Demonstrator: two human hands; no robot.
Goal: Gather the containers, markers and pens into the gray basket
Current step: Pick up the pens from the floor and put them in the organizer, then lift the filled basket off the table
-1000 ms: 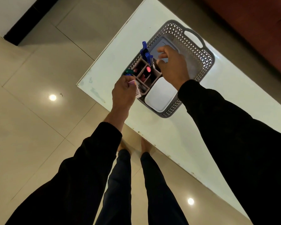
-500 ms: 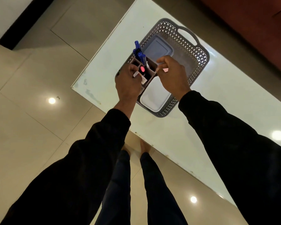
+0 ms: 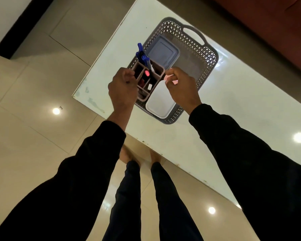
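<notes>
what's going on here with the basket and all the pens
A person stands at a white table, tidying things into a gray basket. The basket holds a gray-lidded container, a white-lidded container and a divided pen organizer with blue markers standing in it. The left hand is curled at the organizer's near edge; what it holds is unclear. The right hand pinches a small pinkish item above the basket.

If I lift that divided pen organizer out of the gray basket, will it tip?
Probably top-heavy: the blue markers stand well above the pen organizer. Its walls look like rigid plastic, so it should hold shape. Likely light, since several compartments look only partly filled.
</notes>
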